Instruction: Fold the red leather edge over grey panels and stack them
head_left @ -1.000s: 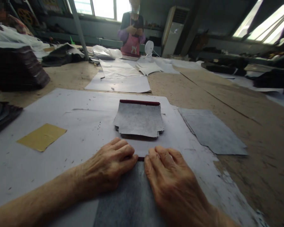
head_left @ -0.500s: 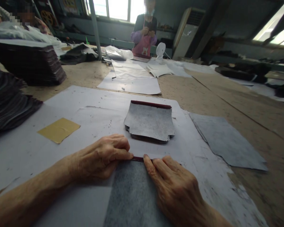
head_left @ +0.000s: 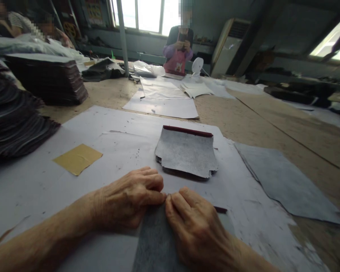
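A grey fabric-like piece (head_left: 155, 241) with a dark red strip along its far edge lies on the white sheet in front of me. My left hand (head_left: 130, 198) is closed, thumb and fingers pinching that edge at its left part. Close beside it, my right hand (head_left: 195, 223) has its fingers bent together on the same edge, fingertips nearly touching the left thumb. The dark red strip (head_left: 221, 209) shows to the right of my right hand. Just beyond the hands sits a small stack of grey pieces (head_left: 187, 151) with a dark red far edge.
A yellow square (head_left: 78, 159) lies at left on the white sheet (head_left: 113, 141). Tall dark stacks (head_left: 53, 81) stand at the far left. Larger grey sheets (head_left: 289, 181) lie at right. A person (head_left: 178, 51) stands across the table, and others are at the far left.
My right hand has slid left along the edge toward my left hand, uncovering the strip's right end. The whole view has shifted slightly, so things appear lower and further right.
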The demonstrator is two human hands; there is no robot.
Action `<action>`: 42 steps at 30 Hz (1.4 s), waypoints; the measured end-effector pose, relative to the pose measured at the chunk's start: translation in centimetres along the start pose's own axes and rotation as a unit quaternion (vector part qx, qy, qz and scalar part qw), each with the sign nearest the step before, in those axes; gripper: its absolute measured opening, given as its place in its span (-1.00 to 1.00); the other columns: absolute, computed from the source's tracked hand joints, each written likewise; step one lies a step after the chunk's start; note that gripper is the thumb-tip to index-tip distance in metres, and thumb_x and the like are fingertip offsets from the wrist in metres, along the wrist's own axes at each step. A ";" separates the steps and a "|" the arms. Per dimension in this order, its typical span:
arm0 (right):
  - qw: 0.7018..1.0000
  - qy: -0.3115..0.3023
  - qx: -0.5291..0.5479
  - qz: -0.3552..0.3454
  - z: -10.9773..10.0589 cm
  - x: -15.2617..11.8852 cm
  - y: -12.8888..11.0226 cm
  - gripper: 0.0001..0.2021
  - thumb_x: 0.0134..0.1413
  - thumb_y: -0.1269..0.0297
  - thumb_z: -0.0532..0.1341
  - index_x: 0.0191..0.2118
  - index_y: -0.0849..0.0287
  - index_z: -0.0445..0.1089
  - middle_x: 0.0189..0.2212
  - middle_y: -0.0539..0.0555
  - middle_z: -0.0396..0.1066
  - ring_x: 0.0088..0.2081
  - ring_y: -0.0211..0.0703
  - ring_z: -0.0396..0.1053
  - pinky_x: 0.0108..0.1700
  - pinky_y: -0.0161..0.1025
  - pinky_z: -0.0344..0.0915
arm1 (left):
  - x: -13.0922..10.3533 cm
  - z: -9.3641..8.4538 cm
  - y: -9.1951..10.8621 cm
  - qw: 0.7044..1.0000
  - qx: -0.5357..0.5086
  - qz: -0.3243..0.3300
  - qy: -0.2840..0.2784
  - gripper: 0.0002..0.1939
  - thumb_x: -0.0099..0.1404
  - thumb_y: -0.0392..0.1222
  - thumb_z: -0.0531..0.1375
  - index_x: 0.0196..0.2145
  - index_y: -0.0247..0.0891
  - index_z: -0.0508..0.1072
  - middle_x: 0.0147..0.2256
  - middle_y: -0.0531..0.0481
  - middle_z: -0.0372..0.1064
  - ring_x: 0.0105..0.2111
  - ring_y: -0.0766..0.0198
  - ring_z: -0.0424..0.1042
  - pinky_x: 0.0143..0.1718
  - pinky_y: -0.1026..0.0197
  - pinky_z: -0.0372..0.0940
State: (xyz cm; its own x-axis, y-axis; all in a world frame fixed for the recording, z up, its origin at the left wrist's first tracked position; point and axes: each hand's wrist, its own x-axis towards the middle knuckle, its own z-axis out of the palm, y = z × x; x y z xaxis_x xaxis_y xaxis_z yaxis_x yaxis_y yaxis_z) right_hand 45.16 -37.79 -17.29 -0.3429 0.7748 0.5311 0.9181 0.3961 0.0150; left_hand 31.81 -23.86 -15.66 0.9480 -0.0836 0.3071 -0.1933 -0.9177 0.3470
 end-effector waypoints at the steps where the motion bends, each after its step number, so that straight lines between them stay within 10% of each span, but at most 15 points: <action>1: 1.000 0.009 0.029 0.001 0.2 -0.1 0.3 -0.72 -0.01 0.59 -0.08 -0.41 0.40 0.37 -0.49 0.17 0.24 -0.45 -0.14 0.12 -0.44 -0.19 0.18 | 0.0 -0.3 -0.3 1.000 -0.022 -0.004 0.009 -0.74 0.06 -0.51 -0.01 -0.40 -0.32 0.41 -0.40 -0.04 0.27 -0.40 0.30 0.23 -0.31 0.19 0.18; 6: 0.996 -0.002 0.083 0.019 0.4 -0.4 1.1 -0.75 0.01 0.59 -0.06 -0.35 0.41 0.36 -0.46 0.18 0.24 -0.41 -0.13 0.11 -0.40 -0.18 0.20 | -0.7 -1.6 0.0 0.981 -0.087 -0.065 0.160 -0.72 0.20 -0.46 0.01 -0.26 -0.26 0.45 -0.36 0.00 0.32 -0.37 0.38 0.31 -0.35 0.31 0.19; 15: 0.991 -0.039 0.118 0.046 0.7 -0.3 1.5 -0.62 0.01 0.56 0.00 -0.01 0.37 0.27 -0.36 0.17 0.21 -0.32 -0.08 0.10 -0.35 -0.12 0.21 | -3.1 2.4 5.6 0.984 0.038 -0.107 0.139 -0.75 0.16 -0.39 -0.01 -0.23 -0.35 0.38 -0.32 -0.12 0.32 -0.33 0.19 0.28 -0.33 0.12 0.23; 27: 0.986 -0.060 0.136 0.074 0.4 -0.1 1.7 -0.58 0.02 0.55 -0.03 0.02 0.22 0.27 -0.36 0.13 0.14 -0.32 -0.11 0.11 -0.35 -0.11 0.21 | -3.3 2.0 6.1 0.977 0.140 -0.122 0.101 -0.71 0.13 -0.38 -0.01 -0.19 -0.37 0.38 -0.32 -0.16 0.35 -0.33 0.15 0.31 -0.33 0.07 0.31; 33: 0.989 -0.066 0.121 0.059 0.4 -0.1 1.8 -0.57 0.02 0.54 -0.03 0.02 0.22 0.27 -0.37 0.15 0.14 -0.34 -0.09 0.11 -0.37 -0.09 0.21 | -3.4 4.1 5.0 0.950 0.201 -0.078 0.227 -0.70 0.14 -0.40 -0.09 -0.27 -0.36 0.39 -0.41 -0.12 0.30 -0.42 0.19 0.28 -0.42 0.12 0.27; 42: 0.985 -0.089 0.120 0.085 0.3 0.3 1.4 -0.53 0.00 0.55 -0.03 0.03 0.05 0.26 -0.37 0.11 0.15 -0.34 -0.11 0.13 -0.37 -0.11 0.22 | -3.5 4.2 4.8 0.960 0.151 -0.098 0.216 -0.72 0.11 -0.37 -0.05 -0.26 -0.34 0.38 -0.45 -0.08 0.26 -0.44 0.21 0.23 -0.44 0.14 0.19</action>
State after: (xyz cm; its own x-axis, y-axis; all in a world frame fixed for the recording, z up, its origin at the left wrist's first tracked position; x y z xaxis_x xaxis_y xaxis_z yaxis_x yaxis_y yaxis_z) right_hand 46.33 -36.84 -17.40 -0.2375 0.9056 0.3515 0.8992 0.3418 -0.2731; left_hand 28.67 -29.64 -18.80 0.7534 0.2104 0.6230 0.1216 -0.9757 0.1825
